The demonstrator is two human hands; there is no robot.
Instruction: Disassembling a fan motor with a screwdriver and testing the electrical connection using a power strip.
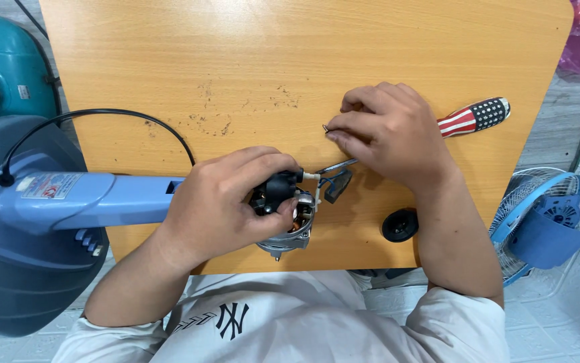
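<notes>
Left hand (226, 202): clenched round the motor (288, 225) at the near edge of the worktop (250, 60); palm and fingers hide most of its body, only the metal rim and some copper winding show.
Right hand (387, 138): pinches a tiny screw (325, 127), its tip barely visible at the fingertips.
Screwdriver (473, 116): the striped handle pokes out behind the right hand; the shaft is mostly covered.
Black cap (399, 224): lies on the worktop beside the right wrist.
Fan stand (88, 198): cut off at the left.
</notes>
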